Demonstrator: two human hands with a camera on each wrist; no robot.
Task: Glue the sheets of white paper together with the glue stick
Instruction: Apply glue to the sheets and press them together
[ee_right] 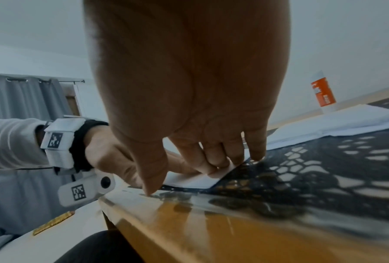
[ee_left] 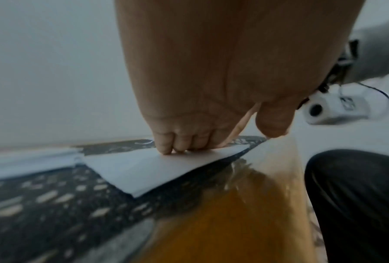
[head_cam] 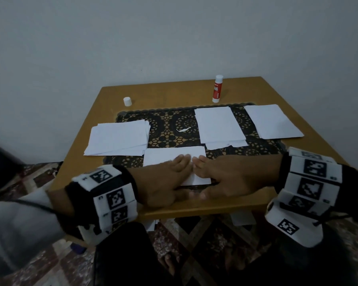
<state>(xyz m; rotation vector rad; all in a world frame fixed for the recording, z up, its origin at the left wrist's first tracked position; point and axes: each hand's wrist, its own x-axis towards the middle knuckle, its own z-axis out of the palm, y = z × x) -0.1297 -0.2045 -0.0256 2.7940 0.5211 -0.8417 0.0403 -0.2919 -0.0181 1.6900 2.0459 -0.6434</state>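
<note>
Hiding under both hands: the near half of the paper (head_cam: pixel 174 157), its near edge lost beneath the palms; blurring badly in the left wrist view, the lace mat (ee_left: pixel 42 204) reduced to smeared specks; cut off at the frame edges in both wrist views, the wooden table (head_cam: pixel 153 93); too small to read, the print on the glue stick (head_cam: pixel 217 88); impossible to tell whether one sheet or several under the fingers.

Lying flat, fingers straight and together, the left hand (head_cam: pixel 163 180) pressing down on the paper, fingertips (ee_left: pixel 166 149) touching its surface in the left wrist view; gripping nothing. Lying flat likewise, the right hand (head_cam: pixel 229 178), fingers (ee_right: pixel 211 167) stretched onto the paper's corner, thumb tip touching the mat near the table's front edge; holding nothing, only pressing. Fingertips of the two hands nearly meeting over the middle of the sheet.

Standing upright well beyond the right hand, toward the far edge, the glue stick, uncapped-looking at this range but hard to confirm; sitting well beyond the left hand, a small white cap (head_cam: pixel 127 101). Lying just beyond the left hand, a loose stack of paper (head_cam: pixel 118 139); just beyond the right hand, two more white piles (head_cam: pixel 217 124); between them, a tiny torn scrap (head_cam: pixel 182 129).
</note>
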